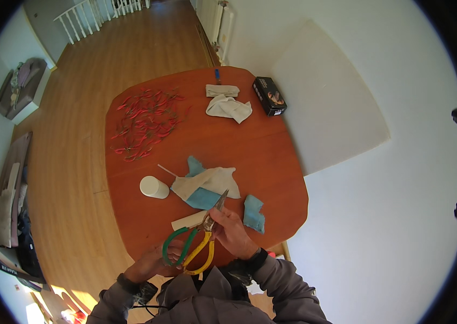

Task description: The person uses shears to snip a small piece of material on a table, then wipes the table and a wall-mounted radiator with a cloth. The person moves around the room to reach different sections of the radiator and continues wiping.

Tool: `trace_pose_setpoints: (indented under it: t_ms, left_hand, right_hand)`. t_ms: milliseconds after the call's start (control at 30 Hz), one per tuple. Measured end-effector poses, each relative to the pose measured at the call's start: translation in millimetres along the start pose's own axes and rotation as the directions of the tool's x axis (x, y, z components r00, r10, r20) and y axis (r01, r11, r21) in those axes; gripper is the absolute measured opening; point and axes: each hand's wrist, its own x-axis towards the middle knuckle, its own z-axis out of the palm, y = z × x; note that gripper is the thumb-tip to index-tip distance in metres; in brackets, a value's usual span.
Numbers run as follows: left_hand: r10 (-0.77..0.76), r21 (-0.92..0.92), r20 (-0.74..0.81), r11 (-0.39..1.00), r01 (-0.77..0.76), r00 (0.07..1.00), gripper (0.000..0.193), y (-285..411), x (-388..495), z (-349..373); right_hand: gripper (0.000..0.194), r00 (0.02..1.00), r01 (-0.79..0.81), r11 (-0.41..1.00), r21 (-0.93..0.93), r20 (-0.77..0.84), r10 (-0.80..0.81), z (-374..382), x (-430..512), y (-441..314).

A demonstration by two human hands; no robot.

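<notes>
Scissors (207, 231) with one green and one yellow handle are held above the table's near edge, blades pointing up and away. My right hand (232, 233) grips them around the pivot and lower blades. My left hand (163, 257) is at the green handle loop, with fingers showing through it; how firmly it holds is unclear. Just beyond the blades lie a cream cloth (208, 180) and a blue cloth (204, 198) partly under it. A cream roll or strip (188, 220) is left of the pivot, and a torn blue cloth piece (254, 214) lies right of my right hand.
On the wooden table (269, 162) stand a white cylindrical container (154, 187) and many scattered red chili peppers (147, 121). Folded pale cloths (228, 107), a blue-handled tool (217, 75) and a black box (269, 96) are at the far right. A wall borders the right side.
</notes>
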Motion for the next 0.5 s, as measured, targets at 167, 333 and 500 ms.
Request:
trace_pose_setpoints:
  t_ms: [167,333,500]
  left_hand:
    - [0.063,0.110,-0.190,0.993,-0.042,0.980,0.045,-4.2,-5.3,-13.7]
    - [0.056,0.131,-0.455,0.991,0.004,0.889,0.036,-15.9,-21.0,-17.1]
    - [0.074,0.092,-0.572,0.995,-0.026,0.817,0.033,-27.2,-34.4,-18.8]
  right_hand:
    - [0.030,0.905,0.342,0.939,-0.030,-0.260,-0.337,-70.6,44.5,-44.2]
    - [0.027,0.724,0.521,0.851,-0.061,-0.496,-0.479,-167.2,120.0,-89.6]
    - [0.028,0.594,0.496,0.854,-0.158,-0.655,-0.466,-231.3,172.2,-108.0]
